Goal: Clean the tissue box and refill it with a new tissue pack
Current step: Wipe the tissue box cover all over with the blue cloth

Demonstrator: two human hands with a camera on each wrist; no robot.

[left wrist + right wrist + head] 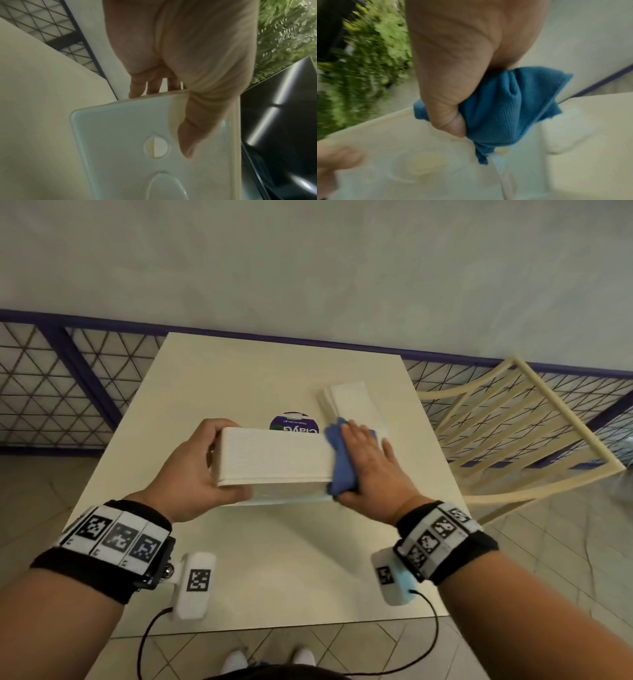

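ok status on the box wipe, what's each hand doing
Left hand grips tissue box off the table. Right hand presses blue cloth on its end. Tissue stack waiting behind, nothing blocking.

Both bare forearms wear black wrist straps (pixel 102 563) carrying white bands of square black-and-white markers (pixel 435 534). A white marker-tagged module (pixel 195 589) with a black cable (pixel 147 642) hangs under each wrist. White shoes (pixel 234 662) show below.

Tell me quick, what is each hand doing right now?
Left hand: closed grip around the end of the tissue box, holding it up.
Right hand: presses the blue cloth on the box's other end, thumb pinching it.
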